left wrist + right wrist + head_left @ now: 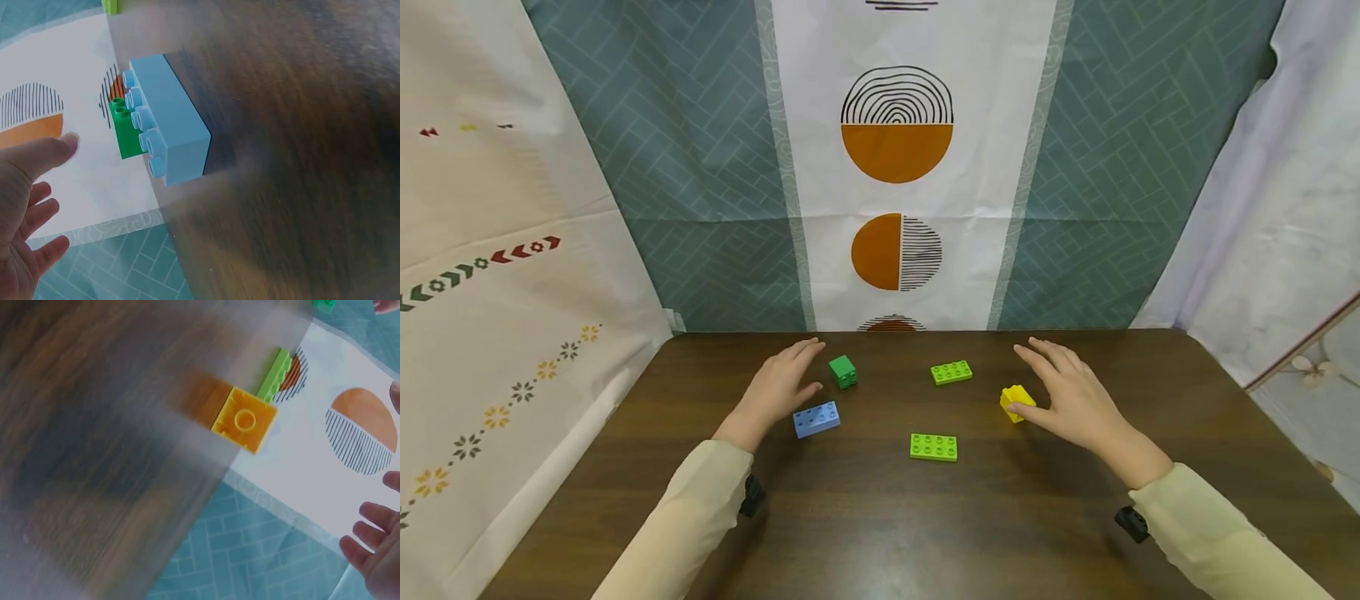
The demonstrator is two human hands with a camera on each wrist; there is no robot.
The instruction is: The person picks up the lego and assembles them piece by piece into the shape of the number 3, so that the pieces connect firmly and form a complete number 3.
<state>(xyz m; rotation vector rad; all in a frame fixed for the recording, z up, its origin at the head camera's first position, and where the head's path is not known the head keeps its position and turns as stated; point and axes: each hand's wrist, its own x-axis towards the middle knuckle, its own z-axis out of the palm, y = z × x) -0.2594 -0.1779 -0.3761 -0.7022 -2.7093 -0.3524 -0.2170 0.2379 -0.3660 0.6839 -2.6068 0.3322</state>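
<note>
My left hand [777, 386] hovers beside a blue toy brick [817, 420], fingers relaxed and holding nothing. A smaller green brick [843, 372] sits just behind the blue one. In the left wrist view the blue brick [172, 119] shows its studs facing the hand [31, 206], with a gap between them. Over on the right, my right hand [1070, 397] is held above the table near a yellow brick [1017, 402], its thumb overlapping it in the head view. The right wrist view shows the yellow brick's hollow underside [245, 420] apart from the fingers [375, 534].
Two flat lime-green bricks lie mid-table, one farther back [951, 372] and one nearer [933, 447]. The dark wooden table [865, 525] ends at a patterned cloth [895, 192] behind it. Light cloths [497, 333] hang at both sides.
</note>
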